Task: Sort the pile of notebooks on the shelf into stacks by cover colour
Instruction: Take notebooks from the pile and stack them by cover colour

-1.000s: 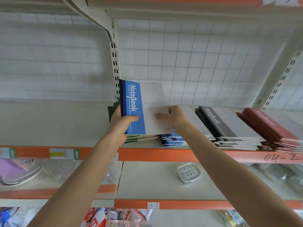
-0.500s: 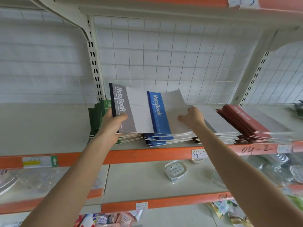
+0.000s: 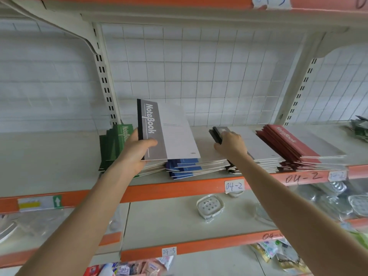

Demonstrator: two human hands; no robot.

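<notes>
Between the fingers and thumb of the left hand, one grey notebook is gripped near its spine and tilted up just above the blue stack, so the step in hand looks like carrying it to its colour. Right of those fingers, the right hand rests loosely on the grey stack, gripping nothing; the notebook should next be laid flat and square there. Four stacks sit on the shelf: a green stack behind the left hand, blue, grey, and a red stack beyond the right.
</notes>
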